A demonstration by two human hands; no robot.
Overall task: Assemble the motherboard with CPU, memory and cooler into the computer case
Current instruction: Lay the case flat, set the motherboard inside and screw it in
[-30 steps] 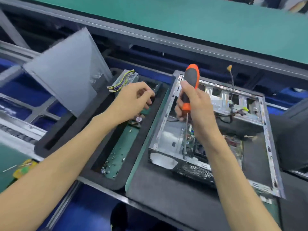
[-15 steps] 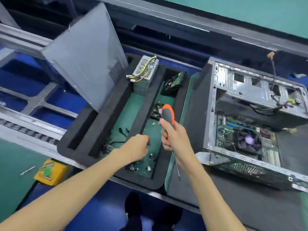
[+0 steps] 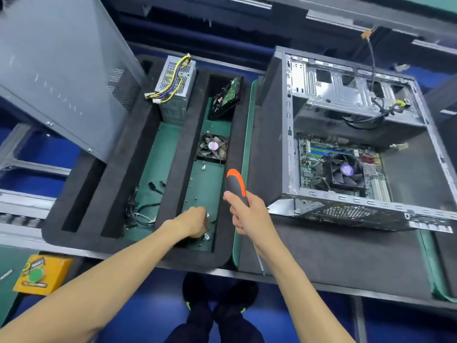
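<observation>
Computer case (image 3: 279, 134), lying open on its side on the dark mat of the surface (image 3: 333, 248), at the right of the view. Motherboard (image 3: 319, 164) seated inside the case on its floor, with the cooler (image 3: 346, 170) mounted on it and memory sticks (image 3: 326, 151) in the slots just above the cooler; loose cables (image 3: 366, 120) run from the drive cage in the upper part of the case. Right hand (image 3: 249, 216), fingers curled tight around the grey-and-orange handle of a screwdriver (image 3: 236, 185), held left of the case with the shaft pointing down toward the near edge. Left hand (image 3: 194, 222), fingers curled downward into the near end of the foam tray (image 3: 118, 174), among small loose screws (image 3: 206, 236); whether the fingers hold one cannot be told. Farther along the same tray compartment: 1 loose fan (image 3: 214, 148) and 1 drive (image 3: 228, 95); in the neighbouring compartment, a power supply (image 3: 176, 87) with yellow wiring. A grey side panel (image 3: 61, 65) stands tilted at the far left, and a yellow box (image 3: 42, 274) lies at the near left.
</observation>
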